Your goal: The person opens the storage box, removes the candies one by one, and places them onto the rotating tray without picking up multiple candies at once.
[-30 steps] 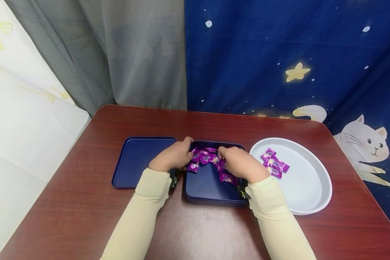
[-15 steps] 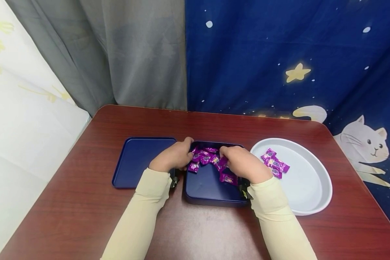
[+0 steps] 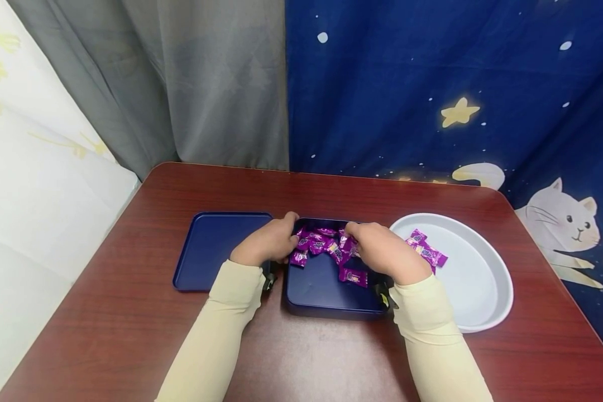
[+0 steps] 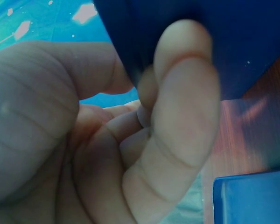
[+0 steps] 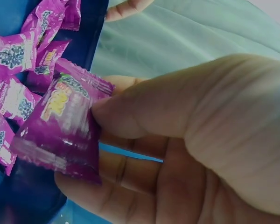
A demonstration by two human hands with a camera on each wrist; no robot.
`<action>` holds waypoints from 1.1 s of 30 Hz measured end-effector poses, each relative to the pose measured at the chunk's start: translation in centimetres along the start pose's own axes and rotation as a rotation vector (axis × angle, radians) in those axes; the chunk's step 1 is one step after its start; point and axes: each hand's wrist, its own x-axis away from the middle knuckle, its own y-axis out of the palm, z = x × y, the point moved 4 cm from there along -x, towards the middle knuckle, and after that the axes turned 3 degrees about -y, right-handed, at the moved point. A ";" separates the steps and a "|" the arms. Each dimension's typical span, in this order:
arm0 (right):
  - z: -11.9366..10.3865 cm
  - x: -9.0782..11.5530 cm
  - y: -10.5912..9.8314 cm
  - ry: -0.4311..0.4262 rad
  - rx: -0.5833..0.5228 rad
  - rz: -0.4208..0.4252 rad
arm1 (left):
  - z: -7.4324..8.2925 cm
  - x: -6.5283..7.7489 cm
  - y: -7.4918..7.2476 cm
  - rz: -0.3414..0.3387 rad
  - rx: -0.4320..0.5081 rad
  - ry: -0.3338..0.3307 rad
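A dark blue rectangular box [image 3: 315, 290] stands at the middle of the table, with several purple wrapped candies [image 3: 317, 244] heaped toward its far side. My left hand [image 3: 268, 241] grips the box's left wall; in the left wrist view its curled fingers press against the blue side [image 4: 242, 42]. Over the box's right part, my right hand [image 3: 387, 254] pinches one purple candy [image 5: 60, 123] between thumb and fingers, its grape print facing the right wrist camera. More candies [image 5: 11, 56] lie in the box just beyond it. One candy [image 3: 353, 277] lies apart, nearer the box's front.
To the left lies a flat dark blue lid [image 3: 218, 248], partly behind the left hand. A round white tray [image 3: 474, 290] stands on the right, with several purple candies [image 3: 427, 252] in it, partly covered by the right hand. Curtains [image 3: 382, 84] hang behind the brown table [image 3: 115, 312].
My right hand has shifted a little to the right over the box, and more of the candies beneath it show. The left hand has stayed at the box's left wall.
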 end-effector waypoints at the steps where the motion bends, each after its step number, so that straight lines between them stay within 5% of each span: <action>1: 0.1 0.0 -0.1 0.007 -0.002 -0.005 | 0.0 0.0 0.0 0.000 0.001 0.000; 19: 2.3 2.2 -2.5 0.063 -0.023 0.087 | -0.1 -0.1 0.0 0.000 -0.012 0.007; 33: 5.7 3.8 -3.4 0.163 -0.057 0.048 | -0.1 0.0 -0.1 -0.001 -0.003 0.013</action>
